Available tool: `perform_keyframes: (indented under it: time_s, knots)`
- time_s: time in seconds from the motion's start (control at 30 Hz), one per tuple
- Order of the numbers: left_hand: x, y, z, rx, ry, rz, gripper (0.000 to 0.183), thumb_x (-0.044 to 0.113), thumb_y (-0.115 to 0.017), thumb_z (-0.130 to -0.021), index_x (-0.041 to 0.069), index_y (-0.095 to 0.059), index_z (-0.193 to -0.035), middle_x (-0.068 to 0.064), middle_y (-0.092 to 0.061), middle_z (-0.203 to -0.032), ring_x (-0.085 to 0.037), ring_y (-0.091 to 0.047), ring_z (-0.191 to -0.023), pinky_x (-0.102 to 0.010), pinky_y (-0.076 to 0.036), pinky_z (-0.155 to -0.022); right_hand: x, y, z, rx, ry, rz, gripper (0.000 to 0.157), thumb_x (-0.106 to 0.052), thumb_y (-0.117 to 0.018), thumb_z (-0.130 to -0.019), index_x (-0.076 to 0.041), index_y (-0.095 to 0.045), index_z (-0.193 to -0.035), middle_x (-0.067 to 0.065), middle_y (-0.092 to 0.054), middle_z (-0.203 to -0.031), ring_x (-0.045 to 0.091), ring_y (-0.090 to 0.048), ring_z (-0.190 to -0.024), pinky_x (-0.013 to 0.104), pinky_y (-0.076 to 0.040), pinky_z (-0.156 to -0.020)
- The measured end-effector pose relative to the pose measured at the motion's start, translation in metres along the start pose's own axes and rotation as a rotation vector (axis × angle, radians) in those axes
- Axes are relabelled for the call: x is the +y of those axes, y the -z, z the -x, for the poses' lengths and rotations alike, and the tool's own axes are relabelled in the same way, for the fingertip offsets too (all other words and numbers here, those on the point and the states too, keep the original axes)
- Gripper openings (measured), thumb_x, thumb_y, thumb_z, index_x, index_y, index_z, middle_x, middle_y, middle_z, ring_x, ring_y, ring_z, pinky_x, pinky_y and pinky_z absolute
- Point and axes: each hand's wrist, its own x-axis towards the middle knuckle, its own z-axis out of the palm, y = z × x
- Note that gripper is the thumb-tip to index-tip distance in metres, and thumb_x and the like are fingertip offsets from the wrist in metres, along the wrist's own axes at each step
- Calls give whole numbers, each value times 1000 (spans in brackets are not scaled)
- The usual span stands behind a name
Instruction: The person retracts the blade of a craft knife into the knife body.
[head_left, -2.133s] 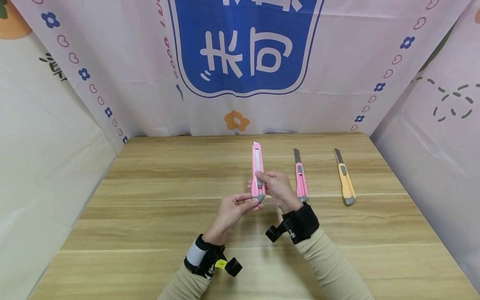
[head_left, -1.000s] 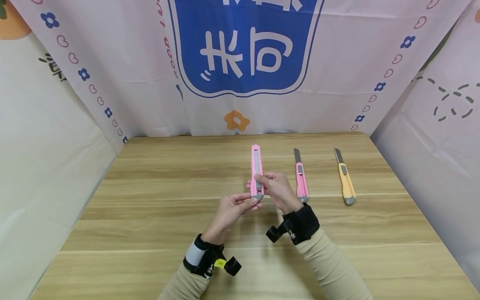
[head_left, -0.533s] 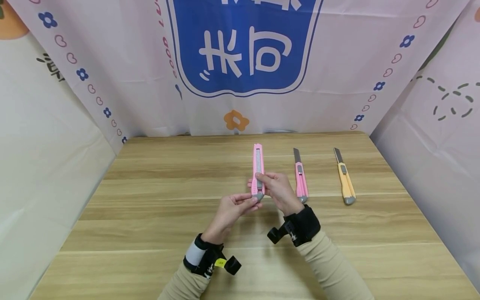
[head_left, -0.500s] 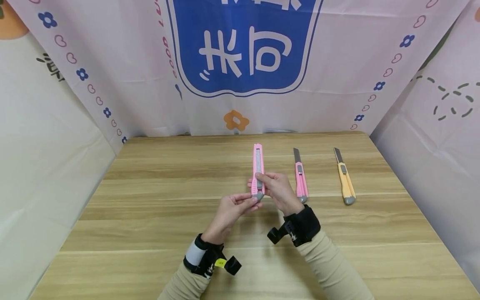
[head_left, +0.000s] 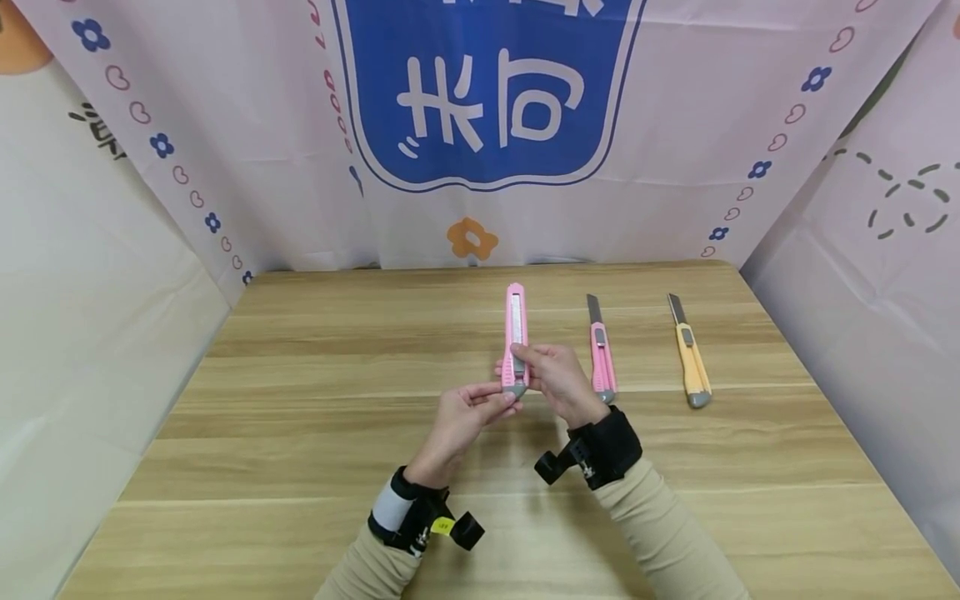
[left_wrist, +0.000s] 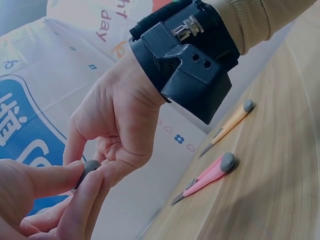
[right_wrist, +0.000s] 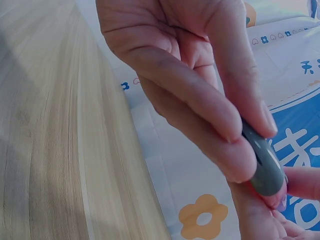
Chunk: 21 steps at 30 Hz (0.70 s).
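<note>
Left hand (head_left: 465, 421): thumb and fingers pinch the rounded grey end cap (head_left: 513, 389) of a slim pink plastic utility knife with a pale strip along its face (head_left: 515, 329). Gap narrow, filled by the cap. Likely reason: steadies the tail.

Right hand (head_left: 562, 383): approaches from 4 o'clock, thumb on the grey slider (head_left: 519, 365), fingertips showing past the far edge at 9 o'clock. Grip closed round the body; the fingers behind probably give the thumb something to press against.

Held knife: off the table, between both hands, nose towards 12 o'clock. No blade visible beyond the nose. Pointing it away presumably keeps the cutting end clear of the fingers.

Outward, at 3 o'clock from the held knife: a second pink plastic utility knife with a grey slider and bare metal blade (head_left: 602, 358) lies flat, its blade pointing just short of 12. Farther along at 3 o'clock, well apart from it: a yellow plastic utility knife, blade also out (head_left: 693, 367), pointing between 11 and 12. The spacing and shared heading look deliberate, a row with edges facing away.

Support: wood-grain table (head_left: 300, 417). Beyond its 12 o'clock edge hangs a white printed cloth (head_left: 420, 233) with a blue shield emblem (head_left: 487, 171).
</note>
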Motion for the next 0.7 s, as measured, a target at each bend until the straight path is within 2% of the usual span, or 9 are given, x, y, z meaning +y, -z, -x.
perform_keyframes:
  time_s: [0.07,0.27,0.4,0.53,0.7]
  knots:
    - [0,0,0,-4,-7,-4,29,-1,-63,-90,-9,-62,-118,-21,-72,-105,-10,-73,-81,-36,-59,-93,-1,0,1,0,1,-5,37,-18,-54,-99,5,-56,-128,22,-68,-117,18,-73,-98,22,-62,-79]
    - [1,-1,1,-2,2,-9,28,-1,-63,-89,-8,-63,-117,-21,-73,-104,-9,-73,-80,-43,-55,-99,-3,0,2,0,7,-30,39,-16,-56,-98,6,-54,-129,18,-72,-108,15,-74,-91,23,-62,-78]
    - [3,-1,2,1,10,-9,28,-1,-63,-89,-7,-63,-117,-21,-73,-105,-10,-73,-80,-42,-56,-98,-4,0,3,-6,12,-41,39,-15,-55,-98,7,-53,-130,16,-74,-105,13,-74,-88,23,-62,-78]
    - [2,0,2,-3,12,-26,28,0,-63,-89,-6,-64,-116,-25,-71,-109,-10,-73,-80,-45,-54,-100,-3,0,3,-9,14,-34,39,-16,-55,-98,8,-54,-129,15,-75,-102,14,-75,-87,23,-62,-78]
    - [2,1,1,-11,9,-23,27,0,-63,-89,-7,-64,-116,-27,-69,-111,-10,-73,-80,-47,-53,-102,-2,-1,2,-9,26,-23,40,-12,-55,-98,10,-52,-130,25,-68,-114,13,-74,-85,24,-63,-78]
